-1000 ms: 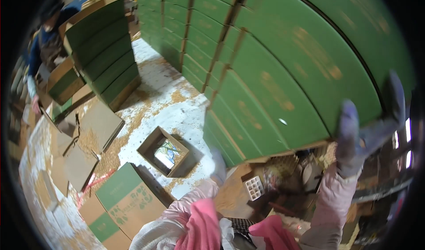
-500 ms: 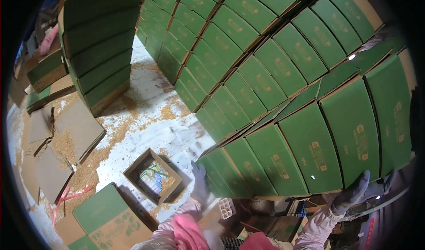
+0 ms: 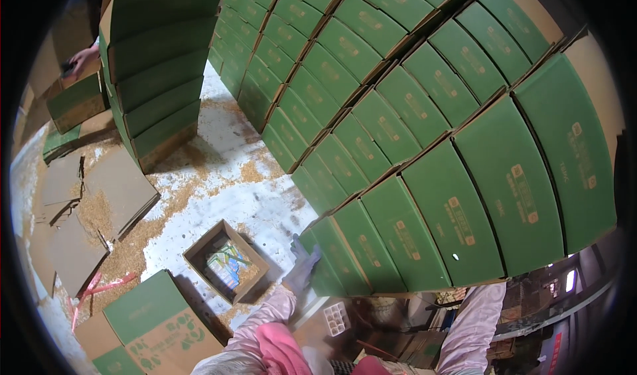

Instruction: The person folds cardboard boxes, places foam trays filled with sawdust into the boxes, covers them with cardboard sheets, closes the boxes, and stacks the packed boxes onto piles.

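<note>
A tall stack of green cardboard boxes (image 3: 424, 225) leans close in front of me, its sides flush along the wall of similar boxes behind. My left hand (image 3: 302, 269), in a pale grey glove, lies against the stack's lower left end with fingers stretched out and apart. Only the sleeve of my right arm (image 3: 472, 325) shows; it rises to the stack's near edge, and the hand is hidden behind the boxes. An open small box (image 3: 255, 285) with coloured paper slips and husks inside sits left of my left hand.
Another stack of green boxes (image 3: 159, 63) stands at the far left. Near it are another person's hand (image 3: 83, 60), flat cardboard sheets (image 3: 119, 189) and scattered husks. A green and brown carton (image 3: 149, 315) lies front left. A white egg tray (image 3: 336, 318) sits near my body.
The front stack has moved back against the wall of boxes, closing the gap. My right hand has gone out of sight behind it. Another person's hand has appeared at the far left.
</note>
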Action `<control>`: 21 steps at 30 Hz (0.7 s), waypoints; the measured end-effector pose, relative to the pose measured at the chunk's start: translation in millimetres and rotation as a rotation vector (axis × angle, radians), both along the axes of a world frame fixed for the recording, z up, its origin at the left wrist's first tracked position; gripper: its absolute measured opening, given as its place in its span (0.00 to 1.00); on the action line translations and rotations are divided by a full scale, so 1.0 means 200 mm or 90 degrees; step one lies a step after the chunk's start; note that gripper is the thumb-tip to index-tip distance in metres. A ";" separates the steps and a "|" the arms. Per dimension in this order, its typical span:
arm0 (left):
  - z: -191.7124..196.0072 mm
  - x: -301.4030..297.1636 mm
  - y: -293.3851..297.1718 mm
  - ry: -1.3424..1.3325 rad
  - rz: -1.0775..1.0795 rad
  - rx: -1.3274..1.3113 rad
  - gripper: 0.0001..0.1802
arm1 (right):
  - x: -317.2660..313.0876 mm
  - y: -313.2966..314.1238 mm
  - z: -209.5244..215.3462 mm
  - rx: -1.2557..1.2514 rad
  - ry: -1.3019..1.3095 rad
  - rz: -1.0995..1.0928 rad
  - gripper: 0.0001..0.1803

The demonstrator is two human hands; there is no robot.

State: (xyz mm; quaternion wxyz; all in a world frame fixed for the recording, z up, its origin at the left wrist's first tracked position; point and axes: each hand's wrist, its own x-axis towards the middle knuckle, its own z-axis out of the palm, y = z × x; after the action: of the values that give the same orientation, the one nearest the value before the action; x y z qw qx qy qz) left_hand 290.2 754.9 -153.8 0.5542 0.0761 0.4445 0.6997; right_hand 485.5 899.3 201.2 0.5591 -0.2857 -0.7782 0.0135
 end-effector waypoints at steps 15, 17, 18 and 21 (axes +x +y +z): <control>0.07 0.42 0.39 0.347 -0.045 -0.214 0.73 | 0.40 0.55 0.07 -0.104 0.124 -0.042 0.30; 0.01 0.42 0.53 0.386 0.119 -0.129 0.68 | 0.37 0.69 0.15 -0.116 0.125 -0.037 0.30; 0.01 0.44 0.60 0.397 0.108 -0.111 0.68 | 0.36 0.73 0.20 -0.122 0.124 -0.039 0.30; 0.15 0.42 0.72 0.155 0.280 0.045 0.51 | 0.35 0.97 0.06 -0.198 0.133 -0.020 0.30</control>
State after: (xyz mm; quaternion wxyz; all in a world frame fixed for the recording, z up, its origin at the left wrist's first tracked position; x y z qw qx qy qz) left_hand 373.2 899.4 -123.5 0.3280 0.0806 0.4893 0.8041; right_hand 554.8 1092.3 212.2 0.5861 -0.3776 -0.7001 0.1542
